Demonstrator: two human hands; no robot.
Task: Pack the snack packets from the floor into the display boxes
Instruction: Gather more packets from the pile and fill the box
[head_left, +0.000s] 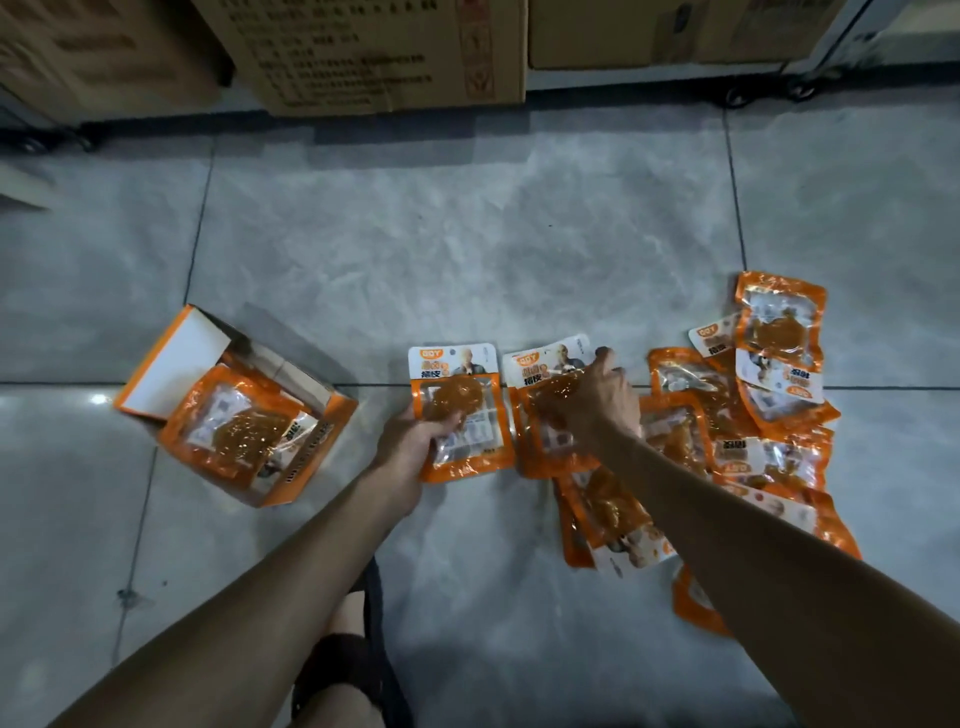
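Head view shows one snack packet (460, 410) lifted at its lower left edge, label up, with the left hand (410, 444) curled round it in a firm grip. Just beside it a second packet (540, 415) lies against the floor (467, 234); the right hand (597, 405) is bent down over it, fingers pinching its clear window. To the right a loose heap of packets (769, 415) sprawls, overlapping and facing every way. Well to the left sits the display box (317, 447), tipped at an angle with its flap open and a few packets lying askew inside.

From where I stand, the risk looks like slick film. Two packets carried together could slide apart on the way over. The tilted box might also shed or jam what goes in crooked. Cardboard cartons (374, 52) line the far edge.
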